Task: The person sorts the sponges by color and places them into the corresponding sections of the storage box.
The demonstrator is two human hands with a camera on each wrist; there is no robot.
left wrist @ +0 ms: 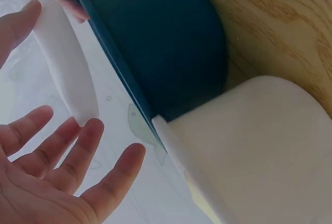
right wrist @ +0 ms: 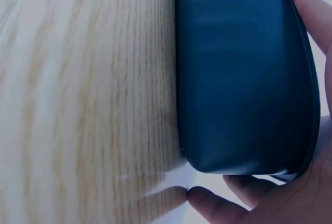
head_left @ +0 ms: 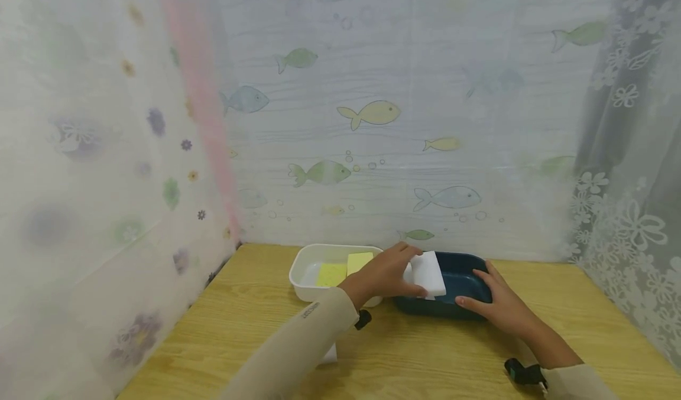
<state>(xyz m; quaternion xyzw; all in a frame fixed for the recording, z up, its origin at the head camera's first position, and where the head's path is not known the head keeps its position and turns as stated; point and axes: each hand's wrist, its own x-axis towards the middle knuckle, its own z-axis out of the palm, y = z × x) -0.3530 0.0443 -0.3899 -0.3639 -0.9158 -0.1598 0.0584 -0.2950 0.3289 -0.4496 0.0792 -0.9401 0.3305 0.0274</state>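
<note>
My left hand (head_left: 380,275) pinches a white sponge (head_left: 430,273), a flat rectangular block, between thumb and fingertips. The sponge is over the left part of a dark blue container (head_left: 441,309); in the left wrist view the sponge (left wrist: 70,66) appears above the container's rim. My right hand (head_left: 502,306) grips the right end of that container, thumb at the near rim and fingers around the far side. In the right wrist view, its fingers wrap the corner of the blue wall (right wrist: 249,89).
A white container (head_left: 305,290) stands against the blue one's left side, holding yellow square pieces (head_left: 332,275). Another white piece (head_left: 330,354) lies on the wooden table (head_left: 415,364), partly hidden by the left sleeve. A fish-patterned curtain (head_left: 372,169) hangs behind.
</note>
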